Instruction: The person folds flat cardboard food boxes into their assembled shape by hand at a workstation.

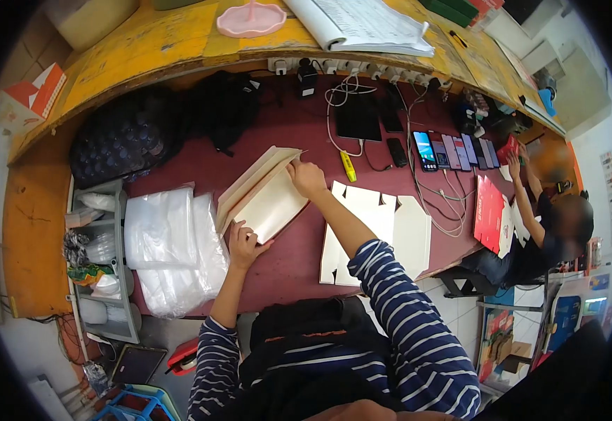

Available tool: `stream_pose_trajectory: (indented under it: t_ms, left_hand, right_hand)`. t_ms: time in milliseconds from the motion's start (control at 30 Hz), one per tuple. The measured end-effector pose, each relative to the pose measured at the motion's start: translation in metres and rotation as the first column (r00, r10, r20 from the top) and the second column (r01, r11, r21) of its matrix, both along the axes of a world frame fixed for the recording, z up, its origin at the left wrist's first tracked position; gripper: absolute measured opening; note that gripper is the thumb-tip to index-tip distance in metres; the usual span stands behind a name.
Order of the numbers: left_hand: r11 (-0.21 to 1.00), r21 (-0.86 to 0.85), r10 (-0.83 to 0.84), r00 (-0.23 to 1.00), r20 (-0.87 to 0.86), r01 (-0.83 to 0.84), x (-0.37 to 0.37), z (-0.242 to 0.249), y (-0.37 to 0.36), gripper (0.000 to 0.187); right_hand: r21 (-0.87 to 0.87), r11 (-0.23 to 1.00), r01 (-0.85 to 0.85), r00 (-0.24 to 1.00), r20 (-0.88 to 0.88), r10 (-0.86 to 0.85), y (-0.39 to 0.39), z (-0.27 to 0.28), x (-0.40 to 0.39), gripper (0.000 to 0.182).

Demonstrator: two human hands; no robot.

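A partly folded cardboard box with a cream inside is tilted on the dark red table, its long flap raised at the back. My right hand grips its far right end, fingers curled over the edge. At the near left corner, my left hand holds the same box, with some of its fingers hidden behind the cardboard. To the right of my forearm lie flat cream cardboard sheets with cut tabs. Clear plastic bags are stacked to the left of the box.
A yellow highlighter, white cables and several phones lie toward the back right. Another person sits at the right, handling a red box. Left stands a grey rack; a yellow shelf overhangs the back.
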State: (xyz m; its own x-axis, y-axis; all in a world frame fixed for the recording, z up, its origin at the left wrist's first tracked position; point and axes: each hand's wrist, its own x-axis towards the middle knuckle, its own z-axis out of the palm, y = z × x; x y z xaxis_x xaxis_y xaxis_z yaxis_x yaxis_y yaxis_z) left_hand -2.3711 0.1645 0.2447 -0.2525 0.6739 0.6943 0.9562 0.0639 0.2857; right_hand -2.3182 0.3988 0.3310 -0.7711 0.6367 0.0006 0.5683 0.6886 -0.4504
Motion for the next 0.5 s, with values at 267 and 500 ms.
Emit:
stream_pose_trajectory:
  t_ms: [267,500]
  left_hand:
    - [0.974,-0.041,0.223,0.975,0.011,-0.223,0.001,0.039,0.003,0.04]
    - [0.689,-0.455,-0.427,0.823,0.374,0.564,0.178,0.04,0.071,0.054]
  right_hand:
    - [-0.454,0.87,0.194,0.706,-0.551,-0.445,-0.013,-0.015,0.093,0.042]
    - [-0.652,0.645,0.399,0.429,-0.489,-0.76,-0.077,-0.054,0.218,0.037]
